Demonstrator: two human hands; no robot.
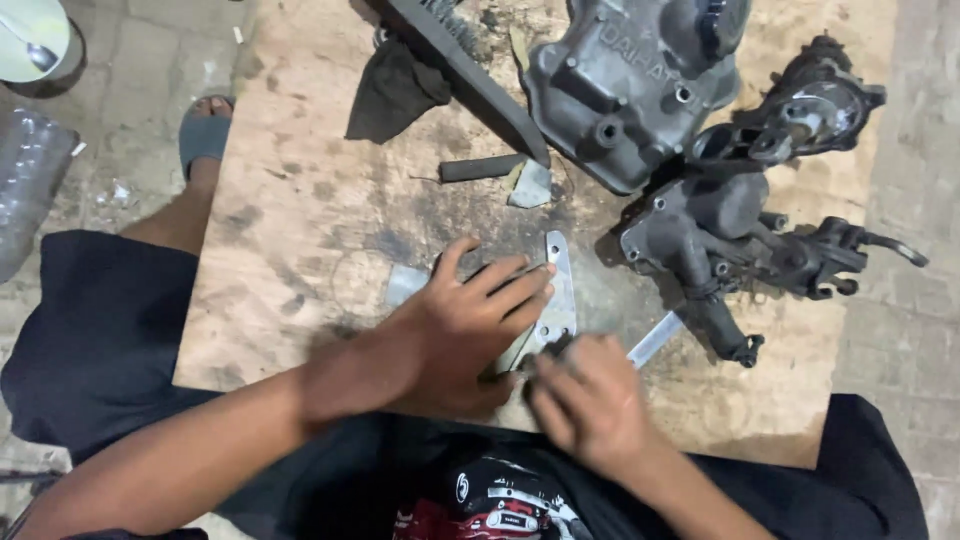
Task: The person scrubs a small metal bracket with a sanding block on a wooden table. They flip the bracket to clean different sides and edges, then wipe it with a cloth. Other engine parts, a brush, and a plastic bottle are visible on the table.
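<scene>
My left hand (470, 320) lies flat on a thin grey metal plate with holes (558, 285), pressing it down on a stained wooden board (300, 210). My right hand (590, 400), blurred, is closed around a slim metal tool whose flat silvery end (655, 340) sticks out to the right, and its tip meets the plate's lower edge. A small pale scrap (403, 283) lies just left of my left hand.
Greasy engine parts crowd the board's far right: a grey valve cover (620, 90), a housing (815, 105) and a dark pump-like casting (730, 240). A black bar (460, 70), dark rag (390, 95), small black cylinder (482, 167) lie at the back. A sandalled foot (203, 135) rests left.
</scene>
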